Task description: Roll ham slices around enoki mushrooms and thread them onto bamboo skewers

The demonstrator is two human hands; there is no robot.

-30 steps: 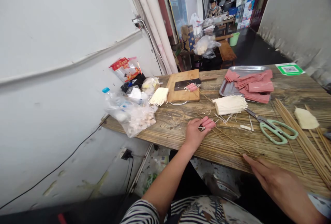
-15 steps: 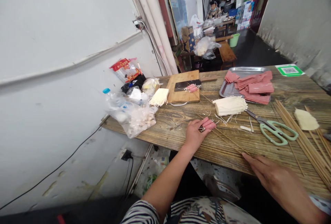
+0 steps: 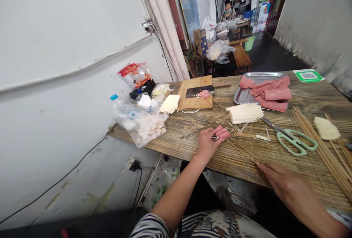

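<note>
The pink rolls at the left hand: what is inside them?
Pale stems show at the ends of the pink rolls. Deeper inside is covered; the left hand also hides part of them.

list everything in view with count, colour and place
Table: one, brown, in front
Cutting board: one, tan, far side
Knife: one, dark, on cutting board
Board rolls: two-plus, pink, over knife
Tray: one, silver, far right
Slices: many, pink, in tray
Mushroom bundles: two, cream, flanking cutting board
Scissors: one pair, green-handled, right
Loose skewers: many, tan, right
Pale piece: one, cream, on loose skewers
QR card: one, green-white, far right
Plastic bags: several, mostly clear, left
Co-worker: one, plaid top, background
Front rolls: two-plus, pink, front centre
Thin skewers: two-plus, tan, out from front rolls
Left hand: one, bare, holding front rolls
Right hand: one, bare, at thin skewers
</note>
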